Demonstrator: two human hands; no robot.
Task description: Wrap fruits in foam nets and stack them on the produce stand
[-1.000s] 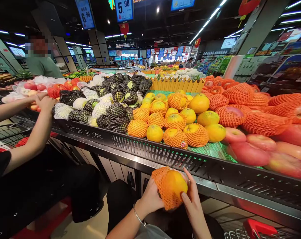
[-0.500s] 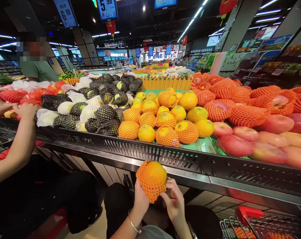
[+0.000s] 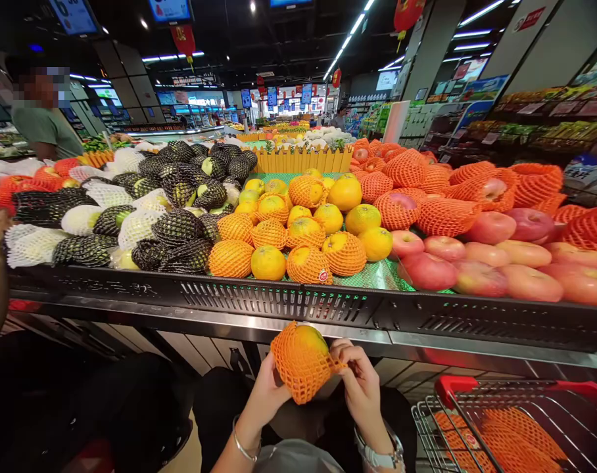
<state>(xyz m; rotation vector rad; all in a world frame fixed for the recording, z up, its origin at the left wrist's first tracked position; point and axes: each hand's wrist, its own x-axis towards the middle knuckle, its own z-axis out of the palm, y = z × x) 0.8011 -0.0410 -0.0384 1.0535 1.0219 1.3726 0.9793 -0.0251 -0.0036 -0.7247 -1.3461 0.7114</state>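
Below stand (image 3: 298,305) edge: left hand (image 3: 271,394) cupped around netted orange (image 3: 301,361), right hand (image 3: 360,381) pinching its net. Supermarket aisle, cart (image 3: 505,420) at right.

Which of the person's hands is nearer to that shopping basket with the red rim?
Right. The right hand pinches the orange net's edge just left of the shopping basket; the left hand cups the netted orange on its far side, farther away.
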